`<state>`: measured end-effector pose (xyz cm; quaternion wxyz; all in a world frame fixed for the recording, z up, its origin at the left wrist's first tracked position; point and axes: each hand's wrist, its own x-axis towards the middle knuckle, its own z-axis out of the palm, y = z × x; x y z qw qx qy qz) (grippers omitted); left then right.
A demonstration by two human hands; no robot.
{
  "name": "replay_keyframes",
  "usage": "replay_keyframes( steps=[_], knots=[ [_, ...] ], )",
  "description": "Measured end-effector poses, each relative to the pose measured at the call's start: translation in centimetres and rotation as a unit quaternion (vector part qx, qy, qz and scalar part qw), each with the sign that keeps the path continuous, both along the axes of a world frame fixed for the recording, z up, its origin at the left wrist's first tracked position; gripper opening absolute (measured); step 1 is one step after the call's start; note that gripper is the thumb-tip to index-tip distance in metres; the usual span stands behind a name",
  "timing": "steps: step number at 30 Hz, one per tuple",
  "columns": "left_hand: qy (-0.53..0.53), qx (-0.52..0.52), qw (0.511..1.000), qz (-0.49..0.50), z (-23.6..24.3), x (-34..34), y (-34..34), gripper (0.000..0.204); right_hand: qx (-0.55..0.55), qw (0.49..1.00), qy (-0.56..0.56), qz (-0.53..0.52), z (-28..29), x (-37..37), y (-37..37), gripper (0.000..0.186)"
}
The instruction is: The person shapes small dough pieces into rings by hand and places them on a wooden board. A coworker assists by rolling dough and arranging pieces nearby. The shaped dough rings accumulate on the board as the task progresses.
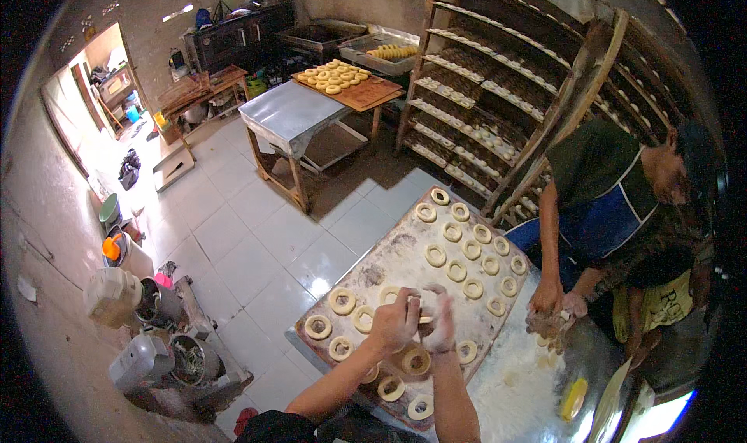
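Note:
Over a floured wooden board (405, 254), my left hand (395, 321) and my right hand (441, 323) are raised close together. Between them a pale dough ring (426, 317) shows in part, with the fingers of both hands curled about it. Motion blurs my right hand, and its fingertips are partly hidden. Beneath and around my hands lie several raw dough rings, among them one ring (342, 291) left of my left hand and another (467, 342) right of my right wrist. More rings, such as this one (435, 245), lie in rows toward the board's far end.
To the right, a co-worker (599, 202) handles dough over a floured metal table (506, 396). A yellow object (574, 399) lies near that table's edge. Racks (482, 77) with trays of dough stand behind. Mixers (144, 361) stand left; a metal-topped table (292, 116) stands across the tiled floor.

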<state>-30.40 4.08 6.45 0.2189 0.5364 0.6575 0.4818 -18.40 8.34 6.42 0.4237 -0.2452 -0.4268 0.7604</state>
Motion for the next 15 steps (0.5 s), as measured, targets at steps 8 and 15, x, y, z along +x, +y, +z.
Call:
replay_keyframes(
  steps=[8, 15],
  knots=[
    [-0.024, -0.052, 0.998, 0.025, -1.0, -5.3, 2.1, 0.028, -0.021, 0.997, -0.056, 0.048, -1.7, -5.6, 3.6, 0.053],
    [-0.003, -0.046, 0.998, 0.033, -1.4, -7.5, 3.6, 0.031, 0.101, 0.991, -0.085, 0.024, -2.8, -8.2, 6.1, 0.055]
  ],
)
